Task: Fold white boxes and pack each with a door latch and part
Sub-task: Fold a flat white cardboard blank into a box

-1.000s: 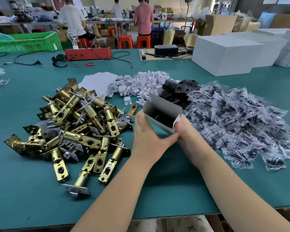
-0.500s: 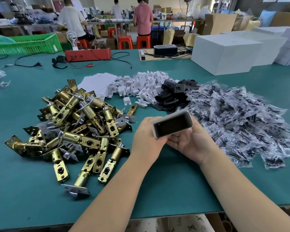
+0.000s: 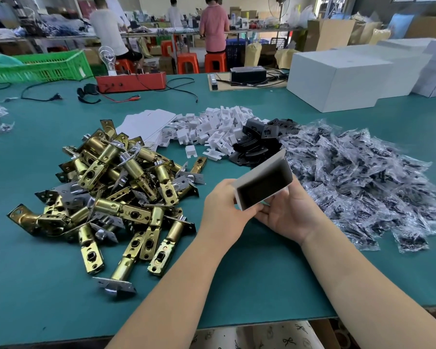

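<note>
Both hands hold a small white box (image 3: 252, 175) above the green table, its dark open end turned toward me. My left hand (image 3: 224, 206) grips its left end; my right hand (image 3: 291, 212) cups it from below and to the right. A flap sticks up at the box's far right. Left of the hands lies a heap of brass door latches (image 3: 116, 190). Flat white box blanks (image 3: 146, 125) lie behind the latches. To the right spreads a pile of clear bags of dark parts (image 3: 363, 182).
White plastic pieces (image 3: 212, 129) and black plates (image 3: 258, 139) lie behind the box. Large white cartons (image 3: 337, 79) stand at back right, a red device with cables (image 3: 131, 81) and a green crate (image 3: 38, 68) at back left. People work at far tables. The table's near edge (image 3: 237, 323) is close to me.
The box has been squared up and turned so its open end faces me, and a flap now stands up at its right. My right hand has shifted underneath it.
</note>
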A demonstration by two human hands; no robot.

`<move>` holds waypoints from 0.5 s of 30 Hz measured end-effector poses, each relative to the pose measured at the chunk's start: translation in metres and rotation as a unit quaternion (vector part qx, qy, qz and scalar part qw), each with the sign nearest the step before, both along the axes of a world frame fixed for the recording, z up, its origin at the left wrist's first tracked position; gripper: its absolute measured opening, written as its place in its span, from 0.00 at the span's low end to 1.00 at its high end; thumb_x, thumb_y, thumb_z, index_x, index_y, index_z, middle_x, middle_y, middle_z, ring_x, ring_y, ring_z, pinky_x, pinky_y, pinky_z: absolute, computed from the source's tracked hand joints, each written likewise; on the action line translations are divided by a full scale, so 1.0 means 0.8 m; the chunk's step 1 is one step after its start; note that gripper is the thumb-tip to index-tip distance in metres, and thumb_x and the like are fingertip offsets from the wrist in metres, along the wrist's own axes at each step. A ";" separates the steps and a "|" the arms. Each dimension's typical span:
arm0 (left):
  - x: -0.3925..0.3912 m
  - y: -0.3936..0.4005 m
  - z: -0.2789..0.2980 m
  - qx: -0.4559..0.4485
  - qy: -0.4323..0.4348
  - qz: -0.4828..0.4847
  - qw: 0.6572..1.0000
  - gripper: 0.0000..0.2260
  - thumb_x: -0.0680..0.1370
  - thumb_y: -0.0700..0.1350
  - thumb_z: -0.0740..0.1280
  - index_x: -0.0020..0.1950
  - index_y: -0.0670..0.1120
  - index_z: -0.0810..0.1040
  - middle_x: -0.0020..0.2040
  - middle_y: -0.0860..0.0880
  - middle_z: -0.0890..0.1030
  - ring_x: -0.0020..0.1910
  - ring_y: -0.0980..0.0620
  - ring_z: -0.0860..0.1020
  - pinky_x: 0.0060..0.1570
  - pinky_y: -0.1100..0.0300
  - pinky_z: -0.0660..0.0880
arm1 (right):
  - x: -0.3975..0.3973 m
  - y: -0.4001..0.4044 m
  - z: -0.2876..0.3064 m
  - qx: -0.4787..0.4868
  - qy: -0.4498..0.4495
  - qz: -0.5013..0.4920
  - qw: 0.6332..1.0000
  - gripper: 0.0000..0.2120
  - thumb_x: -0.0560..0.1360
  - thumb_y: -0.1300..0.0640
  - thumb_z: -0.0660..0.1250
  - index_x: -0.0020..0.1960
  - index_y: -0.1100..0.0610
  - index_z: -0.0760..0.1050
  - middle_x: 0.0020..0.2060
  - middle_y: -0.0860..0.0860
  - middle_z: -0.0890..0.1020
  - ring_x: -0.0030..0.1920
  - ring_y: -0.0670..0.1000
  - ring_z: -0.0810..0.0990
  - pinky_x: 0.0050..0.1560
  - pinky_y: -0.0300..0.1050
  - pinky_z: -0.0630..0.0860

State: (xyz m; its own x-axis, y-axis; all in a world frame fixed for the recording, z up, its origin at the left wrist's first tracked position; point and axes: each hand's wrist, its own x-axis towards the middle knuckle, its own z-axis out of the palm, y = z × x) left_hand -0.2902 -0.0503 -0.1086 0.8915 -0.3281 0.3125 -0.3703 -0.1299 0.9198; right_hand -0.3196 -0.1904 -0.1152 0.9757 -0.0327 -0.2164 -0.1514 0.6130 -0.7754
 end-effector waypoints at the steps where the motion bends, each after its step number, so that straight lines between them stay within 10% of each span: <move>1: -0.001 0.000 -0.001 0.003 0.001 -0.007 1.000 0.12 0.66 0.39 0.77 0.46 0.52 0.84 0.51 0.45 0.83 0.53 0.45 0.81 0.56 0.43 0.76 | -0.001 0.001 0.002 -0.002 -0.003 -0.001 1.000 0.29 0.74 0.35 0.57 0.62 0.55 0.76 0.49 0.53 0.84 0.43 0.50 0.84 0.43 0.42 0.80; 9: 0.019 0.003 -0.006 0.013 0.057 0.019 0.998 0.19 0.68 0.37 0.76 0.51 0.58 0.80 0.50 0.56 0.83 0.51 0.57 0.80 0.49 0.62 0.75 | 0.008 0.008 0.012 -0.194 -0.010 -0.188 0.963 0.12 0.80 0.48 0.60 0.57 0.51 0.79 0.50 0.50 0.83 0.51 0.50 0.81 0.48 0.44 0.78; 15: 0.026 0.004 -0.008 0.022 0.073 0.031 0.997 0.20 0.68 0.35 0.76 0.58 0.49 0.80 0.52 0.50 0.83 0.51 0.50 0.80 0.52 0.56 0.77 | -0.017 0.017 0.009 -0.354 -0.202 -0.190 0.893 0.27 0.67 0.34 0.62 0.64 0.43 0.71 0.64 0.48 0.76 0.66 0.46 0.72 0.65 0.44 0.68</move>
State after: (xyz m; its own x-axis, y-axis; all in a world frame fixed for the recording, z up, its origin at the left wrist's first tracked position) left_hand -0.2695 -0.0471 -0.1154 0.9452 -0.2824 0.1640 -0.2228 -0.1904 0.9561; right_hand -0.3331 -0.1770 -0.1083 0.8590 -0.3674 0.3566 0.3426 -0.1051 -0.9336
